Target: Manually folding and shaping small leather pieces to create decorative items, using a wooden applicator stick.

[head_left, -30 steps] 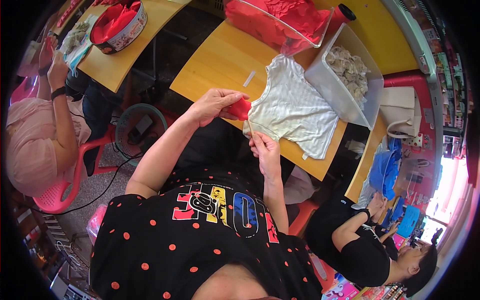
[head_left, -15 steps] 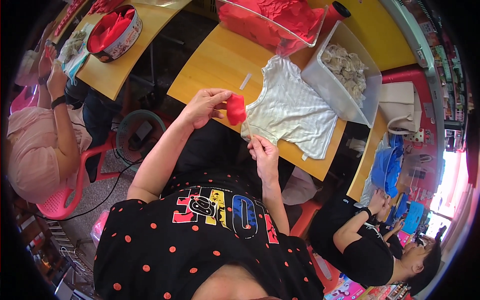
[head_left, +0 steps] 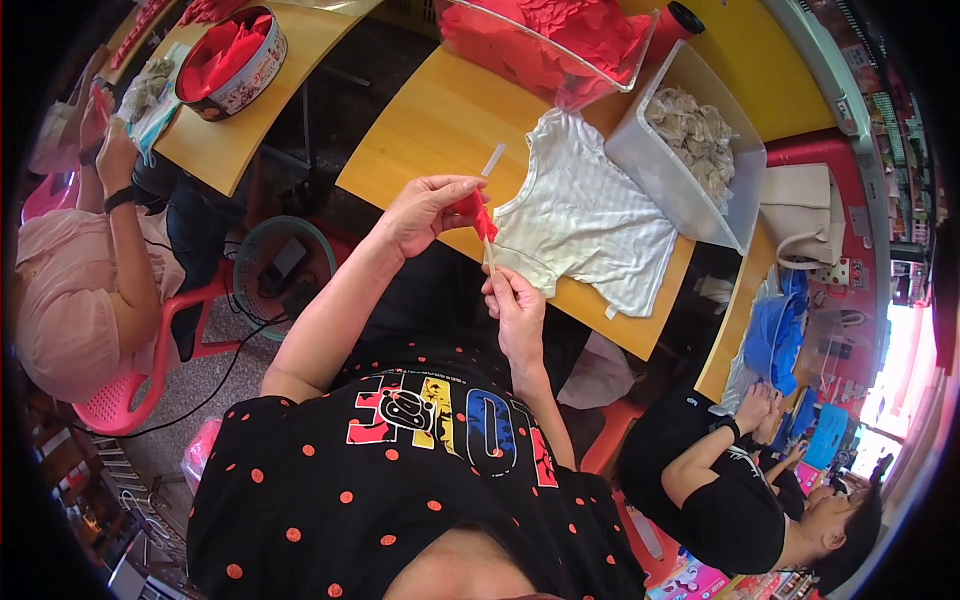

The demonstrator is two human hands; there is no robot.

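My left hand (head_left: 428, 212) pinches a small red cloth piece (head_left: 482, 217) between thumb and fingers, above the table's near edge. In my right hand (head_left: 515, 303) is a thin, pale wooden stick (head_left: 490, 258), pinched near its lower end and pointing up. The stick's tip meets the lower part of the red piece, which is folded and seen nearly edge-on. Just beyond both hands a small white shirt (head_left: 590, 215) lies spread on the wooden table (head_left: 420, 120). A short white strip (head_left: 493, 160) rests to the left of it.
A clear bin (head_left: 540, 75) heaped with red pieces stands at the back; a translucent bin (head_left: 640, 160) of beige cloth bundles is on the right. At left, a round tin (head_left: 245, 85) holds red pieces. Co-workers sit on both sides. A green basket (head_left: 245, 262) stands on the floor.
The red piece has turned from facing flat to folded and edge-on. My right hand has shifted slightly left and down, and the stick now touches the red piece's lower part.
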